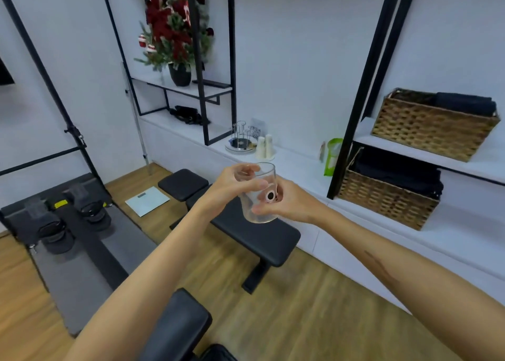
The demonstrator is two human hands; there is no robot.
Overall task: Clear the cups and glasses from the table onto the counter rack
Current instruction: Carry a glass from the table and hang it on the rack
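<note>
Out in front of me, over the black bench [246, 224], I've got the clear glass [258, 194] up in the air with both hands on it. My left hand [229, 188] is wrapped round the upper part, fingertips over the rim, and my right hand [284, 202] pinches the lower side, thumb underneath. So it's gripped, not resting on anything.

Biggest worry imo: it's smooth glass held mid-air over a hard wooden floor [300, 306], and if I let one hand go too early during the swap it could slip and smash. Also the bench sits between me and the counter, so I could clip it walking over.

The wire rack [241, 139] stands on the white counter [300, 164], well apart from the glass, with two pale cups [265, 147] just beside it. Can't tell how tight those prongs are spaced. Woven baskets [434, 123] fill the shelves on the right, and a red-flowered plant [176, 32] stands further back.
</note>
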